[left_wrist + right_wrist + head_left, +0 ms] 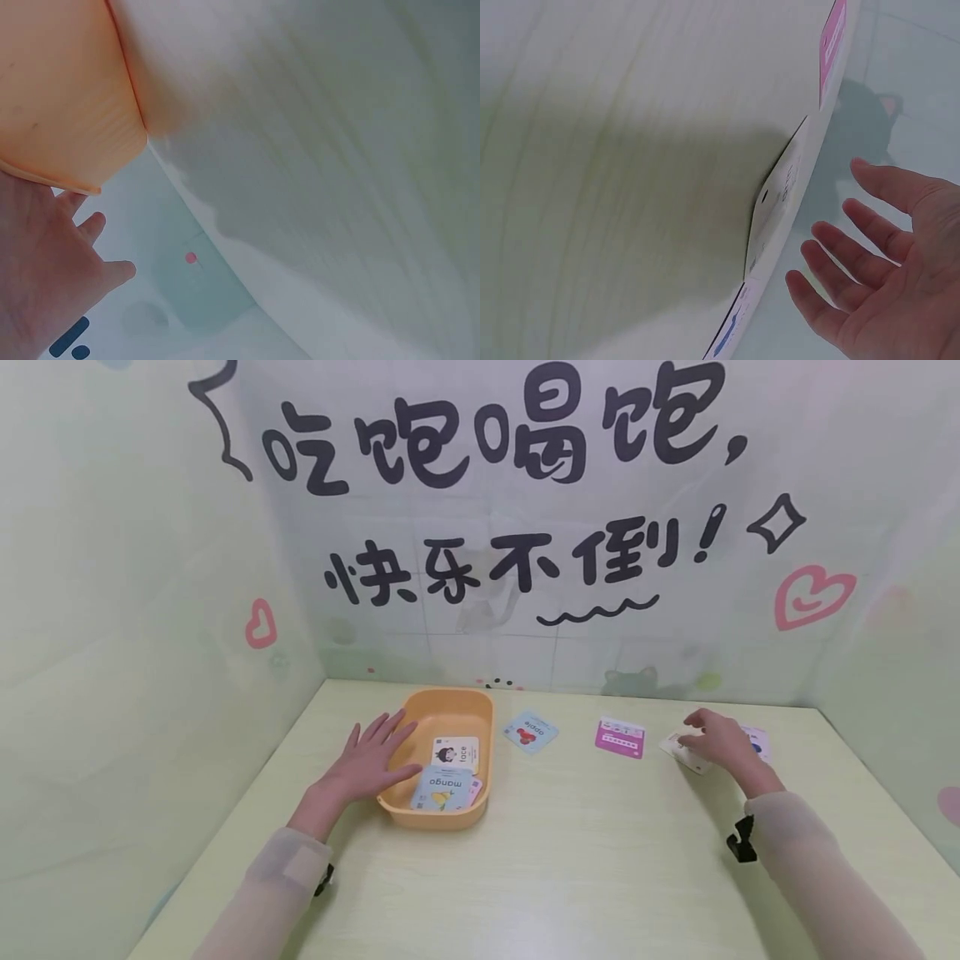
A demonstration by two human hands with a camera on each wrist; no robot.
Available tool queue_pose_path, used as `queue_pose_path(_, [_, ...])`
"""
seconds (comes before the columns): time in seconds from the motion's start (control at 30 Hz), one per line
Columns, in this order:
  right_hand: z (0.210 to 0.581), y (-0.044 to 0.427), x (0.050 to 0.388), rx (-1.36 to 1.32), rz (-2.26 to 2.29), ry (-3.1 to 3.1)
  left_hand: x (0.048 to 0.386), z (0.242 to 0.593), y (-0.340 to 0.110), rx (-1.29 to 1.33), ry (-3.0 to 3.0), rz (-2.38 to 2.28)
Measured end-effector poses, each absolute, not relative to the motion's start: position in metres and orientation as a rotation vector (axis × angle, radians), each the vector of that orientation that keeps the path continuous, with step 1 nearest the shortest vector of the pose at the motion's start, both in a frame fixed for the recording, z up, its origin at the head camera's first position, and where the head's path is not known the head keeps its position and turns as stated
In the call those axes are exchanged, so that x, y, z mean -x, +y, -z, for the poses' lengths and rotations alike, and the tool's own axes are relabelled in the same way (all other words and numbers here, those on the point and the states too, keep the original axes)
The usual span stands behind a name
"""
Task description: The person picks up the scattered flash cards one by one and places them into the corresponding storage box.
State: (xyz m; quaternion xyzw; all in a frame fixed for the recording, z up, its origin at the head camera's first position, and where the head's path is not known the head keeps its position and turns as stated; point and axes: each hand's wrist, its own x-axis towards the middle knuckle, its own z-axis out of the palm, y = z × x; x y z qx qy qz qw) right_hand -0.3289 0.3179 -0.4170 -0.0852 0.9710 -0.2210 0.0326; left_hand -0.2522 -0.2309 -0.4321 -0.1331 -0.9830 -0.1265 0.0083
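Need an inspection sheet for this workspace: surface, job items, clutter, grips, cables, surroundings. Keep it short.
Surface: pale wood-grain table.
Job items: orange tray holding face card, mango card and partly hidden pink card; on the table, left to right, apple card, magenta card, white card, partly hidden purple-edged card.
Clutter: nothing seen.
Left grip: bare hand, fingers spread at the tray's left rim; holds nothing.
Right grip: bare hand over the white card, fingers relaxed; holds nothing.
Cables: nothing seen; black fitting at each wrist.
Surroundings: printed backdrop behind and both sides, dark lettering.
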Motion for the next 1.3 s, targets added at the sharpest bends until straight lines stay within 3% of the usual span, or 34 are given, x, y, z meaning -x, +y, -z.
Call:
queue_pose_path(0.7, [0.431, 0.329, 0.321, 0.124, 0.457, 2.958, 0.254, 0.432, -0.234, 0.436, -3.071, 0.39])
queue_pose_path(1.3, [0.428, 0.324, 0.305, 0.004, 0.666, 3.027, 0.251, 0.431, -0.239, 0.458, -3.074, 0.379])
